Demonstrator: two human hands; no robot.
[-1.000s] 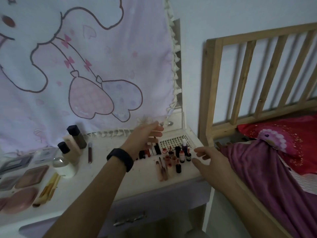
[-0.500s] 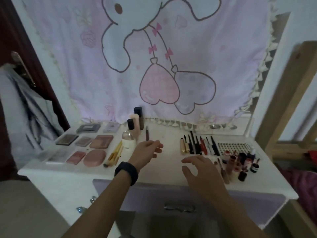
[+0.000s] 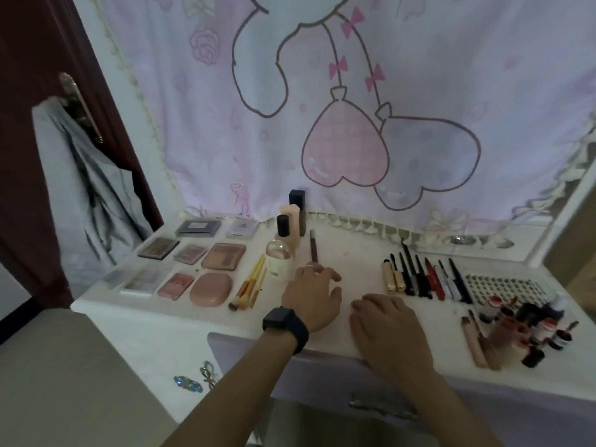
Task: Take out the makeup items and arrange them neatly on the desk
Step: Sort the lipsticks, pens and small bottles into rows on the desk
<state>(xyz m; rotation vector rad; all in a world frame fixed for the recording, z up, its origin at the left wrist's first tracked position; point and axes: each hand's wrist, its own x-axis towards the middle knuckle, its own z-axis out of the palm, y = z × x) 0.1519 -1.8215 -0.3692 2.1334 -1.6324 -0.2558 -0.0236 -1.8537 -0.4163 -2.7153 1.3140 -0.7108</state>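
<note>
Reading step as: squaring up the lone brown pencil (image 3: 313,246), which is lying centre frame just above left grip (image 3: 311,296). Left grip's fingers are curling loosely apart, clamping nothing. Fingertips are sitting at pencil's lower end; contact unclear. Right grip (image 3: 387,327) is lying flat on desk (image 3: 351,269), fingers relaxed, apart, empty.

Rec: pinching mid-shaft, sliding not lifting, laying it parallel w/ pen row (image 3: 425,279) centre right, ends level. Am watching the upright round-cap bottle (image 3: 279,258) just left of it, a tip risk.

Containers: small bottles (image 3: 545,330) lower right are showing dark red contents. Palettes (image 3: 193,262) centre left are showing pink/brown pans. Drawer (image 3: 380,404) at bottom: contents hidden.
</note>
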